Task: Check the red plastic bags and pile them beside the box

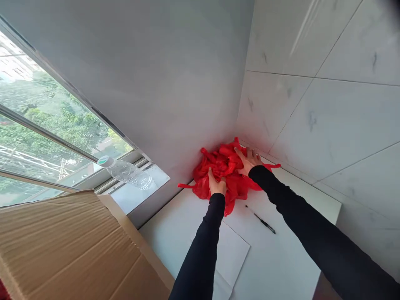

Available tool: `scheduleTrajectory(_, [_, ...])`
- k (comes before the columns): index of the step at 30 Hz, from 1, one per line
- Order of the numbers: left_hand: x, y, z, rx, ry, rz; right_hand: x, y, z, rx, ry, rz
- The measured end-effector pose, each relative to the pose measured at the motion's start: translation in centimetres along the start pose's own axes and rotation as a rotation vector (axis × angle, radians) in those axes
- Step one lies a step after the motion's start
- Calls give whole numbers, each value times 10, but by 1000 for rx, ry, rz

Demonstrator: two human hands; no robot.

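A crumpled heap of red plastic bags (229,166) lies at the far end of the white table, in the corner between the two walls. My left hand (216,183) touches the near left side of the heap, its thumb and a finger apart; the other fingers are hidden. On the heap's right side rests my right hand (248,161), fingers spread over the red plastic. Neither hand visibly grips a bag. A black pen (261,221) lies on the table near the heap, and white paper (233,254) is partly covered by my left forearm.
At the lower left a large cardboard box (68,246) stands beside the white table (290,254). A clear plastic bottle (129,173) lies on the window sill (159,179). Grey wall (156,83) and marbled tiles (328,112) bound the corner behind the heap.
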State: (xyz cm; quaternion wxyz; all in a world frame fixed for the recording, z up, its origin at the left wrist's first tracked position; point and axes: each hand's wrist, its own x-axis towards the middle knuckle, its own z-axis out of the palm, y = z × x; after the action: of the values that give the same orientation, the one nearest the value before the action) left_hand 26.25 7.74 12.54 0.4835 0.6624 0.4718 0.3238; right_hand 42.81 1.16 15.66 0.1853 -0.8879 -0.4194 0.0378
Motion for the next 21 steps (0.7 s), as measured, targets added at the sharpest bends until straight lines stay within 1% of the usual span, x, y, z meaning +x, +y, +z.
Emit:
scheduleTrajectory(2, [-5,5,-1,35,-19,-27,5,1,-7,37,29,8])
scheduleTrajectory(3, [-14,8,-2,54,-27,-32,2,1,-13,62,46,4])
scheduleTrajectory(5, [-42,16,-4,68,-36,-39,-19,1,-25,124,94,-14])
scheduleTrajectory(6, [-62,20,-4,65,-43,-45,-38,3,-29,156,125,-19])
scheduleTrajectory(7, [-85,23,-3,57,-54,-53,-63,6,-32,187,158,-14])
scheduleTrajectory(9, [-138,29,-3,25,-108,-92,-129,18,-31,234,219,46])
scheduleTrajectory(11, [-198,31,-9,-16,-219,-164,-213,37,-24,246,246,175])
scheduleTrajectory(12, [-228,31,-17,-36,-298,-204,-260,46,-19,242,227,245])
scheduleTrajectory(13, [-258,30,-28,-55,-391,-241,-310,53,-15,236,183,309])
scheduleTrajectory(14, [-288,28,-44,-69,-490,-271,-360,57,-12,233,117,366])
scheduleTrajectory(15, [-315,24,-64,-76,-590,-294,-410,58,-10,237,33,411])
scheduleTrajectory(17, [-365,13,-114,-61,-753,-323,-505,48,-10,263,-148,484])
scheduleTrajectory(18, [-386,6,-144,-38,-805,-336,-549,38,-12,276,-231,514])
scheduleTrajectory(19, [-404,-2,-175,-6,-832,-344,-588,28,-14,283,-300,540])
scheduleTrajectory(21, [-438,-20,-239,79,-822,-362,-655,9,-18,289,-402,559])
